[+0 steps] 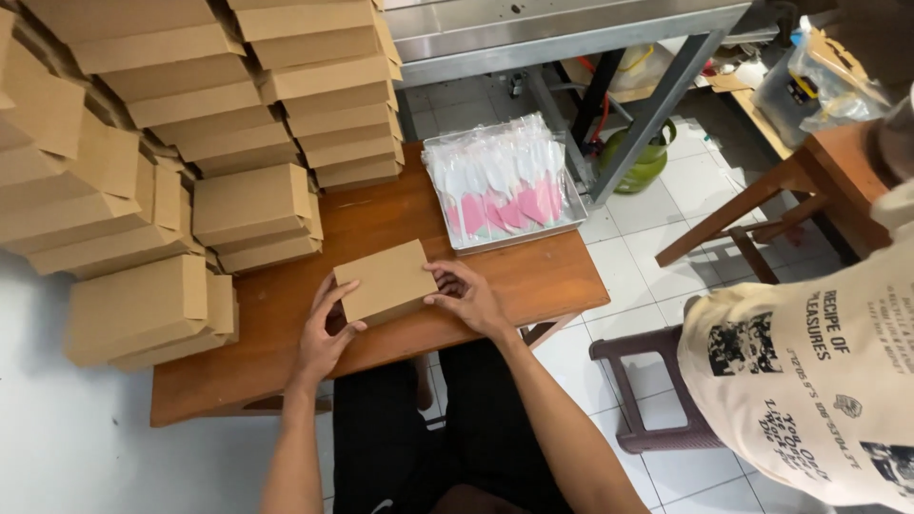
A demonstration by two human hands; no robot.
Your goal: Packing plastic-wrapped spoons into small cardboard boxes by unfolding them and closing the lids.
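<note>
From the head camera, you are holding a small brown cardboard box [386,281] between both hands, near the front edge of the wooden table [533,276]. Your left hand [324,333] grips the box's left end, fingers curled around its side and thumb toward the top. Your right hand [468,297] closes on the right end, fingers bent over the edge. Both hands are closed on the box, not spread wide.

The box looks folded shut and sits tilted a little, its near side at the table's front. This reads as the closing or squaring-up step for one box, judging by the grip on both ends.

To your left and behind rise stacks of finished boxes [248,205], piled several high. Beyond the box a metal tray [459,245] holds wrapped white and pink plastic cutlery [500,186].

The next move likely calls for even pressure at both ends, so the flaps stay flush, and for a level lift toward the stacks.

A second person in a printed cream shirt [809,381] stands at your right, beside a dark plastic stool [647,381].
</note>
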